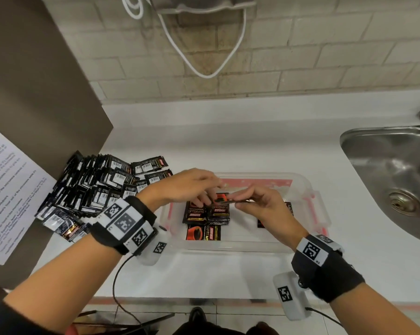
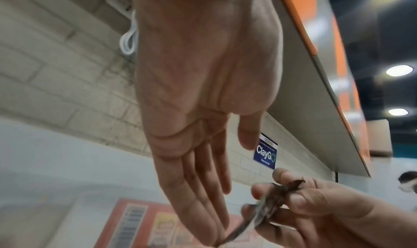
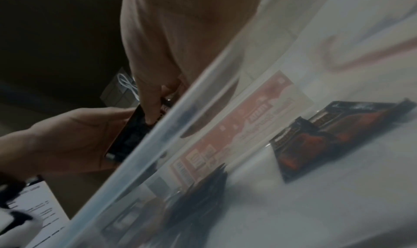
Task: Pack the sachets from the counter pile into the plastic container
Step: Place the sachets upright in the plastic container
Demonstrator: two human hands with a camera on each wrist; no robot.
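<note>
A small stack of black coffee sachets (image 1: pixel 224 201) was pinched edge-on between the thumb and curled fingers of the right hand (image 1: pixel 264 209), held above the clear plastic container (image 1: pixel 323 209). The left hand (image 1: pixel 182 187) reached over from the other side, its fingers straight and relaxed, the tips meeting the stack's near end. Beneath them, more sachets (image 1: pixel 203 232) lay flat on the container's floor. The loose pile of sachets (image 1: pixel 95 189) sat just left of the container on the white counter (image 1: pixel 252 141), a steel sink (image 1: pixel 392 170) was set in on the right, and a pale brick wall (image 1: pixel 300 56) rose behind.
</note>
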